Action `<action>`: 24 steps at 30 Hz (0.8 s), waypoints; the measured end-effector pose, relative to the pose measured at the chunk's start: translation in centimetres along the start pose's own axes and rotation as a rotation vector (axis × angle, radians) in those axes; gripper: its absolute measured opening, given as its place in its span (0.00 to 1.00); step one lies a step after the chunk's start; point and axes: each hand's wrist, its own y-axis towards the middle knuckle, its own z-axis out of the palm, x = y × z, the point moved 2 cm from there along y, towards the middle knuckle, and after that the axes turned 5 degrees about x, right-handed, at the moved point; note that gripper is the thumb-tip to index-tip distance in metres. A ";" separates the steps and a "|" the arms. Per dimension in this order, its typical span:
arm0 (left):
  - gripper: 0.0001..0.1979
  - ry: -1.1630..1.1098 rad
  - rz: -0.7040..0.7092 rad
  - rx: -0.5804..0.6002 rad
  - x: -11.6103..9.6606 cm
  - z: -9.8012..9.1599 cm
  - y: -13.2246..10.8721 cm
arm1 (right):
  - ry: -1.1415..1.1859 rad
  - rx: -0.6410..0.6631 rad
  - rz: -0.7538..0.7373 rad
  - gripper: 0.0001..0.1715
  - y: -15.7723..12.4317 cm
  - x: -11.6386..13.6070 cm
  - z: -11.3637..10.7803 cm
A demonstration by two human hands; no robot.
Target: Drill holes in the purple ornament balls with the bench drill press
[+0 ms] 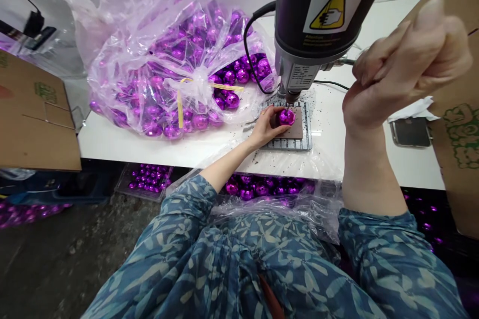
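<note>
My left hand [266, 127] pinches a shiny purple faceted ball [287, 117] between thumb and fingers. The ball rests on a brown square board [295, 132] on the slotted metal base [307, 142] of a drill press [316, 15]. Directly above it, the chuck [292, 97] points down with its thin bit at the ball's top; whether the bit has entered cannot be made out. My right hand [409, 62] is raised and closed at the machine's right side. A dark lever [347, 62] runs from the drill press into this fist; its grip end is hidden.
A clear plastic bag [123, 55] of purple balls fills the table's left. More balls [262, 189] lie in plastic below the front edge. A phone [411, 132] and tissue [411, 109] lie right. Cardboard boxes [33, 114] flank the table; dark shavings surround the base.
</note>
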 end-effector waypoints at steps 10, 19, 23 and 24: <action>0.27 0.000 0.021 -0.012 0.3 0.0 -0.1 | 0.006 -0.033 -0.154 0.43 -2.1 -2.4 -1.8; 0.28 -0.003 0.021 -0.010 0.1 0.0 -0.1 | -0.008 -0.062 -0.265 0.43 -4.2 -4.8 -3.7; 0.28 0.007 0.012 -0.010 0.0 -0.1 -0.2 | -0.007 -0.033 -0.272 0.43 -4.9 -5.0 -4.0; 0.28 0.011 0.010 -0.010 0.0 -0.1 -0.2 | -0.006 -0.032 -0.266 0.44 -4.8 -4.7 -3.9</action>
